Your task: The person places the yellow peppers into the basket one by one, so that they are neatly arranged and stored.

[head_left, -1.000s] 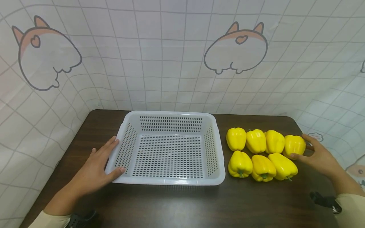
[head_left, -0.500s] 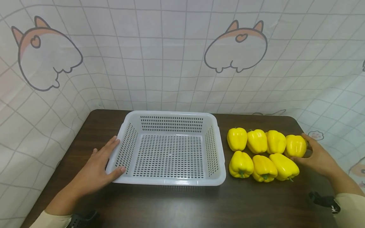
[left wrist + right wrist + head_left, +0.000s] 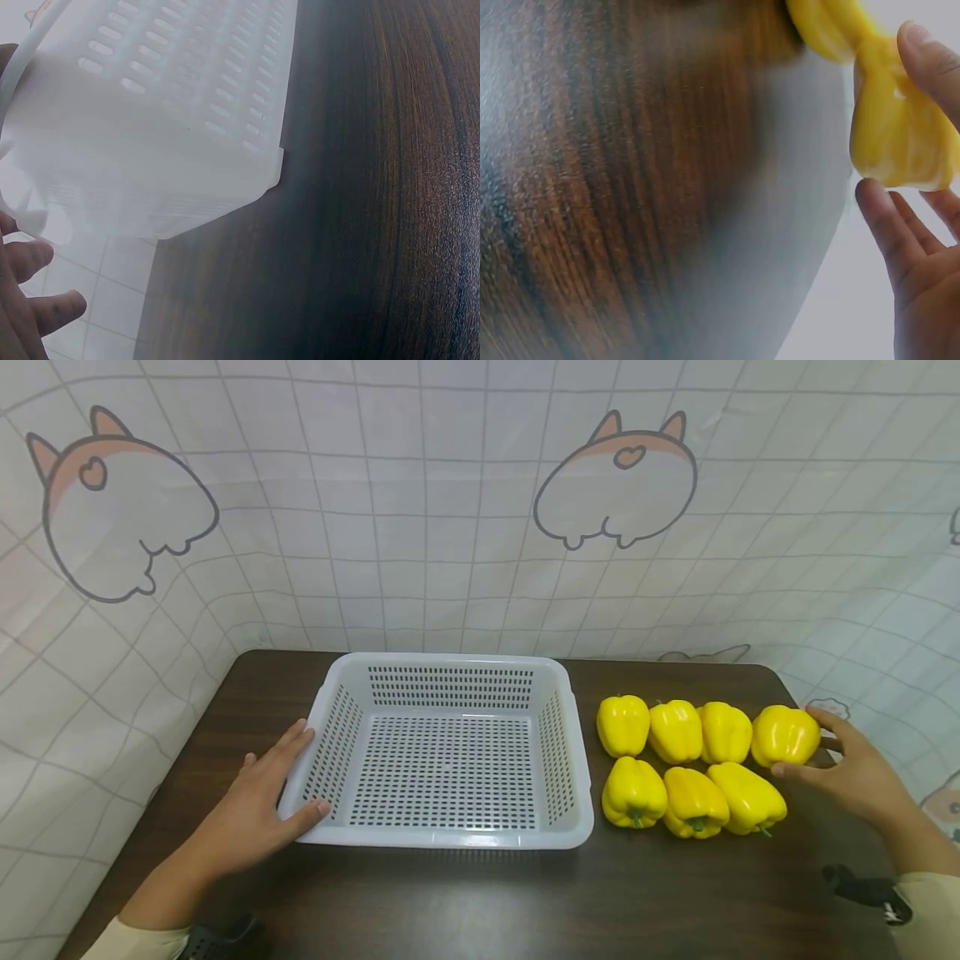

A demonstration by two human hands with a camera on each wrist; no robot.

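My right hand [image 3: 862, 777] grips a yellow bell pepper [image 3: 785, 736] at the right end of the back row, thumb on the near side and fingers behind. In the right wrist view this pepper [image 3: 904, 127] sits between thumb and fingertips. Beside it are several more yellow bell peppers in two rows, among them one at the back left [image 3: 623, 726] and one at the front right [image 3: 747, 798]. A white perforated plastic basket [image 3: 442, 838] stands left of them, with nothing in it. My left hand [image 3: 251, 806] rests on its left rim, fingers extended and thumb near the front corner.
The dark wooden table [image 3: 480, 902] has rounded back corners. Behind it hangs a white gridded cloth [image 3: 420, 527] with cartoon animal prints, which also runs down both sides.
The right hand has closed on the end pepper and shifted it slightly right and up, opening a gap from its neighbour. The left hand and basket stay put.
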